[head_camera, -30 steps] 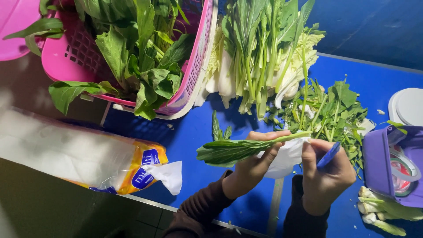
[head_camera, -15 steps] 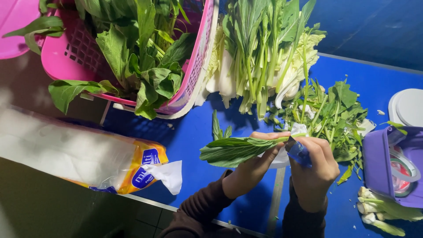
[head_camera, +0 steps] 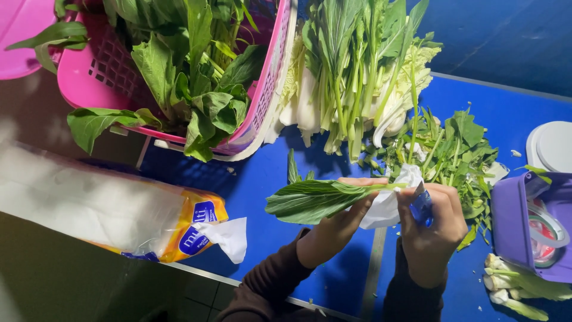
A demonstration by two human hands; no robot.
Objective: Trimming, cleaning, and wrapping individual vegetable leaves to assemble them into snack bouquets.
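My left hand (head_camera: 333, 229) holds a bundle of long green leaves (head_camera: 313, 200) flat over the blue table, leaf tips pointing left. A white tissue (head_camera: 390, 200) is wrapped round the stem end between both hands. My right hand (head_camera: 432, 229) is closed round a small blue-handled tool (head_camera: 421, 206) at the stems. Just beyond the hands lies a loose heap of green leafy sprigs (head_camera: 453, 149).
A pink basket (head_camera: 262, 113) full of leafy greens stands at the back left. White-stemmed greens (head_camera: 357, 77) lie beside it. A tissue pack in a clear and yellow wrapper (head_camera: 113, 209) lies left. A purple box (head_camera: 524, 229) and cut stems (head_camera: 518, 289) sit right.
My right hand has come in from the right and closed on the stem end. The white tissue now bunches between both hands. The leaf bundle stays level.
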